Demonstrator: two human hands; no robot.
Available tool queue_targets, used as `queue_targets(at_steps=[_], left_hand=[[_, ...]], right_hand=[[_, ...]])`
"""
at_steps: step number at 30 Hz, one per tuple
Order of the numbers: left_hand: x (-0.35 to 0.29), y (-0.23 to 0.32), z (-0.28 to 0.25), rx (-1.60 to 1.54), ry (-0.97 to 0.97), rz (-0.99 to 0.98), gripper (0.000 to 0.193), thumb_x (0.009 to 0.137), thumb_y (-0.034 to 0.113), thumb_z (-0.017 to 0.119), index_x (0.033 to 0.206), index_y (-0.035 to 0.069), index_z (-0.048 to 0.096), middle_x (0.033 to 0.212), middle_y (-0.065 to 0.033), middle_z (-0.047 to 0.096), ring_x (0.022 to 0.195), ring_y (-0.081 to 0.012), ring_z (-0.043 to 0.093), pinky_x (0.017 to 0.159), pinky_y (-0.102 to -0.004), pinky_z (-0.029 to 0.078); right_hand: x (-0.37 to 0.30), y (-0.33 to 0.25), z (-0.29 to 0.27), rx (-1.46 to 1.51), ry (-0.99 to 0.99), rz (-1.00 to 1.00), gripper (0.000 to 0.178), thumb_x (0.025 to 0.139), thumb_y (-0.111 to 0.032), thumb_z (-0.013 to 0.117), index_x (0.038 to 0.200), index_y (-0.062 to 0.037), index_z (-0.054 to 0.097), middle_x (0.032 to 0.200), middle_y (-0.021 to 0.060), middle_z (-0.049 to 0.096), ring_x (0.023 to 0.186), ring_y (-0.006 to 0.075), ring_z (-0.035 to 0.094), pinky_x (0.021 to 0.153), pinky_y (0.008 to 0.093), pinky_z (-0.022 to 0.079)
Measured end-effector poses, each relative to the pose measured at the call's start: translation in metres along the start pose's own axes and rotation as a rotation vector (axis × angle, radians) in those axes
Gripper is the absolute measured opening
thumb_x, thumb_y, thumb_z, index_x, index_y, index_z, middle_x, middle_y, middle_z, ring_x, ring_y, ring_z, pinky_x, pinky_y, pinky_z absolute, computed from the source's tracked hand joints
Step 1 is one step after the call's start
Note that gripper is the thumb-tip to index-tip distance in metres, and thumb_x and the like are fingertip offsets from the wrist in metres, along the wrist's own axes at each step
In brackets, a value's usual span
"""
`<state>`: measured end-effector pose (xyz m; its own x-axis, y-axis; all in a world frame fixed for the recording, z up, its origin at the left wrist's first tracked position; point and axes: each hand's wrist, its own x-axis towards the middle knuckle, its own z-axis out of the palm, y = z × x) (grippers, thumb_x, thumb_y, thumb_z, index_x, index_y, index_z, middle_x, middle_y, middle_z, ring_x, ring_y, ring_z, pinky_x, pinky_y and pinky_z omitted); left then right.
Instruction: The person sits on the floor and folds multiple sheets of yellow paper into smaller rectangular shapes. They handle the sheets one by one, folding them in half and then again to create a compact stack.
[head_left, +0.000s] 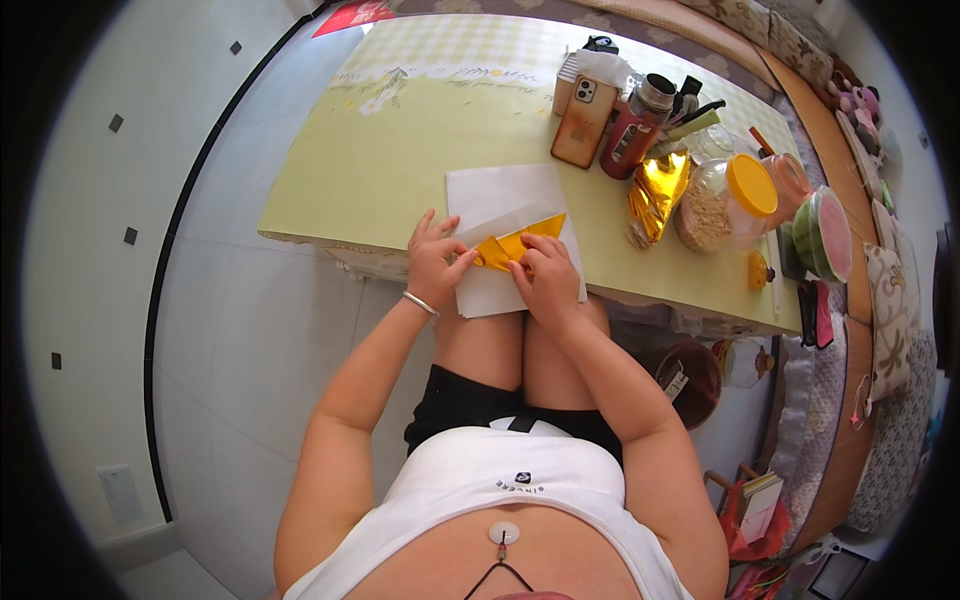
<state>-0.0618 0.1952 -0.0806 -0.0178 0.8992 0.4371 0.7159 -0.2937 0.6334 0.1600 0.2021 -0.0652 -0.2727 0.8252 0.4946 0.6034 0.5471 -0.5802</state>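
Note:
A piece of shiny gold foil paper [494, 252], folded into a long pointed shape, lies over white paper sheets [503, 190] at the table's near edge. My left hand [434, 258] has its thumb and index finger pinched at the left end of the gold paper, the other fingers spread out over the white sheets. On the right part of the gold paper, my right hand [548, 282] presses with curled fingers and thumb, hiding some of its lower edge. The white sheets overhang the table edge above my thighs.
On the table's right stand a phone [585, 122], a red thermos [632, 130], a gold foil packet [658, 195], a yellow-lidded jar [705, 215] and a cut watermelon [826, 235]. Below the table sits a bin [690, 385]. A sofa [835, 130] runs along the right.

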Motion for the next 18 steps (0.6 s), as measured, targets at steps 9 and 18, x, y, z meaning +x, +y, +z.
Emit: queue_targets(at_steps=[9,18], left_hand=[[0.012,0.016,0.008,0.225,-0.033,-0.014,0.021,0.076,0.024,0.079,0.066,0.007,0.07,0.133,-0.0188,0.059,0.14,-0.0421,0.033,0.11,-0.0528,0.026],[0.02,0.018,0.011,0.332,-0.065,0.05,0.024,0.075,0.026,0.079,0.068,0.006,0.069,0.133,-0.0187,0.059,0.139,-0.042,0.033,0.11,-0.0526,0.025]], right_hand=[[0.0,-0.003,0.007,-0.104,0.033,0.001,0.014,0.075,-0.014,0.074,0.074,-0.0059,0.062,0.119,0.0098,0.065,0.112,0.0295,0.058,0.088,0.0396,0.053],[0.002,-0.003,0.008,-0.297,0.009,-0.159,0.04,0.079,-0.011,0.068,0.118,-0.0161,0.069,0.132,0.0158,0.059,0.112,0.0326,0.056,0.093,0.0401,0.051]])
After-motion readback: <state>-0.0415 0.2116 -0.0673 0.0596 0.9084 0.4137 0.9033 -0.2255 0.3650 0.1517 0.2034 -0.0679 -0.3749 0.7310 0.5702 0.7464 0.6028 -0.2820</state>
